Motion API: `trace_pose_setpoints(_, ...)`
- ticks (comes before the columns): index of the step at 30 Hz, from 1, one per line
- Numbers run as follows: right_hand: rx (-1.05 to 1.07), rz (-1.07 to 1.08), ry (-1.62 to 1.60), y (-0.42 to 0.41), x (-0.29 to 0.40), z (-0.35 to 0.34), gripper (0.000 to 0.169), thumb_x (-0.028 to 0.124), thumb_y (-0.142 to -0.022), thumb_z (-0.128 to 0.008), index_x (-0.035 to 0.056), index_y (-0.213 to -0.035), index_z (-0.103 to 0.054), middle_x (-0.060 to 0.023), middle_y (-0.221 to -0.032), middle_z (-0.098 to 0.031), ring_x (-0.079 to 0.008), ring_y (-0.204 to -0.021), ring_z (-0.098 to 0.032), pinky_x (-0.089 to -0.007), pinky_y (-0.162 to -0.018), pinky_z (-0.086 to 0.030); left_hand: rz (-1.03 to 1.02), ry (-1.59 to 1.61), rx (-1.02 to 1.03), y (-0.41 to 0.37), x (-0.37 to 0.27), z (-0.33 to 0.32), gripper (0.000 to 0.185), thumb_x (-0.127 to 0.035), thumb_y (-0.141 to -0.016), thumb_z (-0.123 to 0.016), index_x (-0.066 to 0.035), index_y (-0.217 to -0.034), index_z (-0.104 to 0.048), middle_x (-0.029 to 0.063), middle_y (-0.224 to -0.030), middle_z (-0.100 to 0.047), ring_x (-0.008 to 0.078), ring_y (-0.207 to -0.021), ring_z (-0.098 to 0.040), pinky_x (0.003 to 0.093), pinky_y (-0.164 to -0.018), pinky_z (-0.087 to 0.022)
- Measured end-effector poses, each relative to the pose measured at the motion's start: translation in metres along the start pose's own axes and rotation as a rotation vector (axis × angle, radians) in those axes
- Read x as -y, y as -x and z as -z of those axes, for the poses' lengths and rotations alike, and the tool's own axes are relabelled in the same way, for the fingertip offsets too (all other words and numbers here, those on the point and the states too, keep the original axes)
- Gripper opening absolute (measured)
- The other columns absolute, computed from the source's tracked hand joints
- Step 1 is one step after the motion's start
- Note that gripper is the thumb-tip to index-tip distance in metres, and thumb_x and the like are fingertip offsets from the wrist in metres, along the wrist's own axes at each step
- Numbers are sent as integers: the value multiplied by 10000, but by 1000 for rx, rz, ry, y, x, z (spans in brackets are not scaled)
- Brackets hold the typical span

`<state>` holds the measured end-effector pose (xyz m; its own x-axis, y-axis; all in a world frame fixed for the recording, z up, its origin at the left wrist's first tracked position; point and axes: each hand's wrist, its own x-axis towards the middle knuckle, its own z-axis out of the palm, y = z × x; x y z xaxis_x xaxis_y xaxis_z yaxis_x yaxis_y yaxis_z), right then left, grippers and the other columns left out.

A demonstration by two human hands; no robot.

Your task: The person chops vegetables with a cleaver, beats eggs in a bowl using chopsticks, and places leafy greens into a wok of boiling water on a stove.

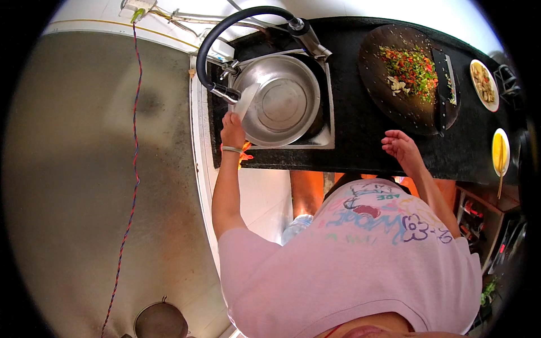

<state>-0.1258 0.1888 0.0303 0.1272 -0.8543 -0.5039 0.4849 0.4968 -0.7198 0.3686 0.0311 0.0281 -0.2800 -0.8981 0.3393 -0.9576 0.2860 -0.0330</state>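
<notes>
My left hand [232,129] grips the lower end of a pale white dish [247,101], tilted almost edge-on to me. Whether it is a bowl or a plate, I cannot tell. Its upper part leans over the left rim of a round stainless-steel basin [310,97] that sits in the sink. Close beside the dish is the spray head of a black flexible faucet [226,93]. My right hand [399,148] hovers near the counter's front edge with nothing in it, its fingers loosely curled and partly apart. The round chopping board [374,84] lies just beyond that hand.
Chopped red and green peppers [412,69], garlic pieces [397,85] and a cleaver [443,80] lie on the board. At right stand a plate of food [484,86] and a bowl of yellow liquid [500,148] with chopsticks. A twisted red-blue cord [135,126] hangs at left.
</notes>
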Motion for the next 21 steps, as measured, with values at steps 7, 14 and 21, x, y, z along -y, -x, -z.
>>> trace_pose_setpoints(7,94,26,195,-33,13,-32,290,94,-803,-484,42,-1084,-528,-51,-977,-585,-136,-902,-562,-267,-813,-439,28,-2,-31,-8,1,-9,237,-53,-788,-516,-27,-1011,-439,139,-1132,-481,330,-1008,-528,388,-657,-548)
trace_pose_setpoints(14,207,676,924,-129,31,-77,413,47,-760,-520,16,-1170,-477,-157,-1209,-459,-291,-1170,-424,-358,-972,-361,-102,98,86,-30,-7,-28,269,-68,-802,-470,-14,-1064,-442,178,-1091,-499,393,-998,-515,428,-719,-513)
trace_pose_setpoints(21,156,818,1248,-235,51,-146,547,106,-707,-576,13,-1225,-428,-187,-1229,-466,-324,-1171,-438,-391,-942,-396,-348,163,132,-21,-19,4,353,-27,-760,-509,-25,-1110,-456,181,-1133,-486,367,-1093,-463,442,-877,-435)
